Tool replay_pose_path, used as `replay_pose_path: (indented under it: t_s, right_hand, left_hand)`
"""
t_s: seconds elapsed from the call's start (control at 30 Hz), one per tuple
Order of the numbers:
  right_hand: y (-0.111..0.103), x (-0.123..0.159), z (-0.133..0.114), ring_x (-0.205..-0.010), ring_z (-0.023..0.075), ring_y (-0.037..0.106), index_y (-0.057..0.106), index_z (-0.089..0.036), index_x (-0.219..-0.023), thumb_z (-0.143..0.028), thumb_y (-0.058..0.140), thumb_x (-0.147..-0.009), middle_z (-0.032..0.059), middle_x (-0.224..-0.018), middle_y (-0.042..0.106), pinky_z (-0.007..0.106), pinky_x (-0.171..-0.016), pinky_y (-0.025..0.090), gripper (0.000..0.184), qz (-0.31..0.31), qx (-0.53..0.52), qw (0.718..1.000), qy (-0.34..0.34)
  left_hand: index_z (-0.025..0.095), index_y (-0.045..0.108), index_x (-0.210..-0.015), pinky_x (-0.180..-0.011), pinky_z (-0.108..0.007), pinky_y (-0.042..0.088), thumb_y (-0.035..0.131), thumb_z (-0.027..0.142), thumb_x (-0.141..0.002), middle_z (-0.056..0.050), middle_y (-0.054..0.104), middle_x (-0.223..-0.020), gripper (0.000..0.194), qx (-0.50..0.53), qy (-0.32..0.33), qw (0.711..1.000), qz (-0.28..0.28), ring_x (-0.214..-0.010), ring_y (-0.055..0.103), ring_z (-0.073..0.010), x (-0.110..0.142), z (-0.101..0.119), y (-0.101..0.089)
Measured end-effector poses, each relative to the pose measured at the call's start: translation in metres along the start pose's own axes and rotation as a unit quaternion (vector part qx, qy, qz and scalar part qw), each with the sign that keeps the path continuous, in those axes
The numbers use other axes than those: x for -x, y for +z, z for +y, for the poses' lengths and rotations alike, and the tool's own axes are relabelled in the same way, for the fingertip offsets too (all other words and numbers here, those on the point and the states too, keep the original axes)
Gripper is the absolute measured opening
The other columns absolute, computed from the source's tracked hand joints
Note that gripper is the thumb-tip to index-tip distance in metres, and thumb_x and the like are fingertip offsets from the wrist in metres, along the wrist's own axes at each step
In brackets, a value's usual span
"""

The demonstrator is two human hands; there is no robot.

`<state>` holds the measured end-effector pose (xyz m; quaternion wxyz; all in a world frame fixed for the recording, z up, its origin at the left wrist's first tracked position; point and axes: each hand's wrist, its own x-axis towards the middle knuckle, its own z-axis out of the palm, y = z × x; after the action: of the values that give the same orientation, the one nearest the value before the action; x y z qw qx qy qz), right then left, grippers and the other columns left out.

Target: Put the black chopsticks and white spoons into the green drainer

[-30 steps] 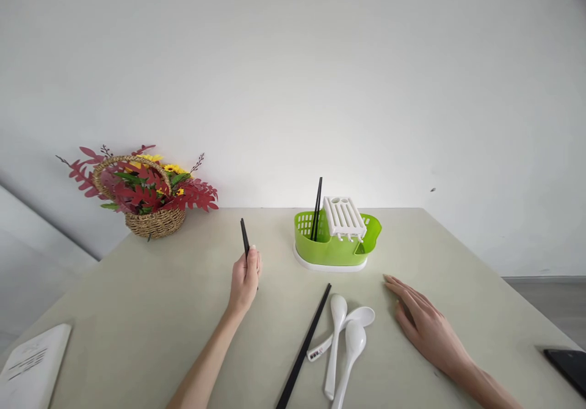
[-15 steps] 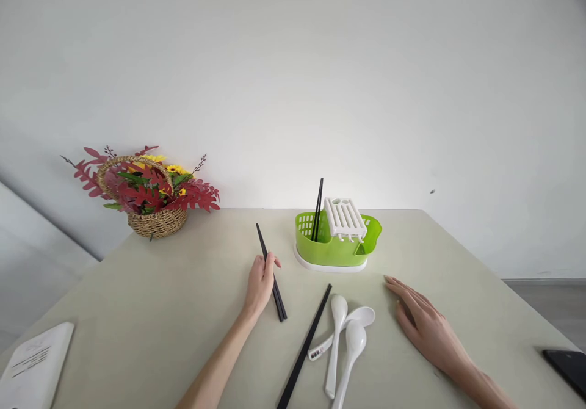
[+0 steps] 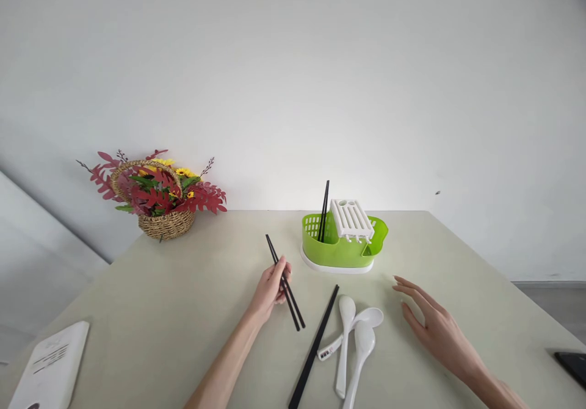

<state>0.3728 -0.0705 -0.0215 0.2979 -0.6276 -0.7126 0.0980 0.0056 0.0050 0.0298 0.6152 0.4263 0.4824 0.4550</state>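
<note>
My left hand (image 3: 271, 288) is closed around a pair of black chopsticks (image 3: 284, 282), which slant from upper left down to lower right just above the table. My right hand (image 3: 430, 325) hovers open, fingers spread, right of three white spoons (image 3: 352, 342) lying together on the table. More black chopsticks (image 3: 315, 345) lie diagonally between my hands. Behind them stands a green cutlery holder (image 3: 341, 244) with a white slotted insert and black chopsticks (image 3: 324, 210) upright in its left compartment.
A wicker basket of red leaves and yellow flowers (image 3: 160, 192) stands at the back left by the wall. A white booklet (image 3: 50, 369) lies at the table's left front corner. A dark phone (image 3: 572, 363) sits at the right edge.
My left hand has carried the chopsticks rightward toward the holder and tilted them from upright to slanted. My right hand has lifted slightly off the table. The view has shifted a little.
</note>
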Motion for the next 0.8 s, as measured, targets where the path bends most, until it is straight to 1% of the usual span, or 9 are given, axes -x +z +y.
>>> replay_pose_path:
  t_s: [0.1, 0.13, 0.2, 0.3, 0.4, 0.47, 0.57, 0.7, 0.8]
  right_hand:
    - [-0.015, 0.001, -0.05, -0.122, 0.029, 0.068, 0.063, -0.035, -0.133, -0.049, 0.044, -0.104, 0.0067, -0.146, 0.063, 0.042, -0.092, 0.062, 0.037, 0.015, -0.071, 0.997, -0.007]
    - [-0.018, 0.003, -0.07, -0.118, 0.0286, 0.069, 0.064, -0.035, -0.131, -0.051, 0.046, -0.103, 0.0075, -0.137, 0.069, 0.041, -0.089, 0.063, 0.037, -0.006, -0.104, 0.995, -0.008]
    - [-0.021, 0.01, -0.106, -0.111, 0.0273, 0.071, 0.065, -0.034, -0.132, -0.054, 0.05, -0.102, 0.0076, -0.128, 0.074, 0.042, -0.093, 0.062, 0.039, -0.092, -0.167, 0.982, 0.0]
    - [-0.008, 0.025, -0.151, -0.1, 0.0257, 0.074, 0.06, -0.036, -0.14, -0.063, 0.057, -0.096, 0.0067, -0.128, 0.074, 0.043, -0.09, 0.063, 0.052, -0.166, -0.265, 0.949, 0.046]
    - [0.019, 0.039, -0.179, -0.092, 0.0248, 0.074, 0.056, -0.029, -0.145, -0.077, 0.057, -0.089, 0.0109, -0.12, 0.075, 0.038, -0.074, 0.065, 0.074, -0.141, -0.358, 0.915, 0.124]
    - [0.037, 0.044, -0.192, -0.078, 0.0224, 0.073, 0.055, -0.023, -0.144, -0.084, 0.055, -0.085, 0.0105, -0.105, 0.074, 0.034, -0.06, 0.062, 0.084, -0.145, -0.418, 0.881, 0.166]
    - [0.052, 0.047, -0.203, -0.052, 0.0143, 0.06, 0.061, -0.021, -0.133, -0.086, 0.052, -0.084, 0.0011, -0.079, 0.063, 0.026, -0.042, 0.049, 0.083, -0.148, -0.477, 0.838, 0.219]
    - [0.055, 0.05, -0.201, -0.042, 0.007, 0.031, 0.067, -0.019, -0.107, -0.087, 0.054, -0.082, -0.0085, -0.06, 0.036, 0.022, -0.038, 0.035, 0.074, -0.118, -0.492, 0.821, 0.264]
    - [0.054, 0.056, -0.19, -0.044, 0.0082, 0.024, 0.069, -0.019, -0.098, -0.091, 0.052, -0.08, -0.0093, -0.056, 0.027, 0.022, -0.038, 0.031, 0.076, -0.098, -0.476, 0.822, 0.297]
  left_hand:
    - [0.019, 0.056, -0.079, -0.034, -0.017, 0.027, 0.064, 0.074, -0.083, 0.008, 0.046, -0.059, 0.056, 0.012, -0.009, 0.999, -0.036, -0.038, 0.037, -0.0047, 0.007, -0.007, 0.015]
    - [0.019, 0.056, -0.078, -0.033, -0.018, 0.028, 0.063, 0.075, -0.084, 0.008, 0.046, -0.059, 0.057, 0.013, -0.007, 0.999, -0.048, -0.037, 0.039, -0.0049, 0.009, -0.009, 0.02]
    - [0.018, 0.056, -0.075, -0.033, -0.019, 0.03, 0.061, 0.075, -0.086, 0.007, 0.048, -0.057, 0.058, 0.014, 0.004, 0.997, -0.072, -0.036, 0.043, -0.0058, 0.012, -0.014, 0.028]
    - [0.018, 0.056, -0.075, -0.033, -0.019, 0.031, 0.059, 0.073, -0.088, 0.006, 0.05, -0.056, 0.057, 0.02, 0.019, 0.995, -0.096, -0.035, 0.048, -0.0077, 0.017, -0.018, 0.034]
    - [0.018, 0.056, -0.076, -0.033, -0.02, 0.032, 0.059, 0.073, -0.089, 0.006, 0.05, -0.055, 0.056, 0.036, 0.025, 0.994, -0.104, -0.036, 0.049, -0.0086, 0.019, -0.021, 0.036]
    - [0.018, 0.056, -0.076, -0.033, -0.02, 0.032, 0.058, 0.073, -0.09, 0.006, 0.049, -0.056, 0.056, 0.049, 0.031, 0.992, -0.109, -0.036, 0.049, -0.0086, 0.018, -0.024, 0.037]
    - [0.019, 0.055, -0.077, -0.034, -0.02, 0.031, 0.057, 0.073, -0.091, 0.006, 0.048, -0.056, 0.057, 0.059, 0.041, 0.99, -0.12, -0.037, 0.047, -0.008, 0.018, -0.027, 0.038]
    - [0.017, 0.058, -0.078, -0.037, -0.02, 0.025, 0.054, 0.072, -0.094, 0.008, 0.042, -0.055, 0.057, 0.042, 0.041, 0.986, -0.155, -0.038, 0.034, -0.0046, 0.021, -0.028, 0.04]
    - [0.017, 0.062, -0.086, -0.038, -0.021, 0.024, 0.049, 0.074, -0.095, 0.01, 0.034, -0.053, 0.06, 0.024, 0.02, 0.978, -0.207, -0.037, 0.031, -0.0053, 0.024, -0.027, 0.04]
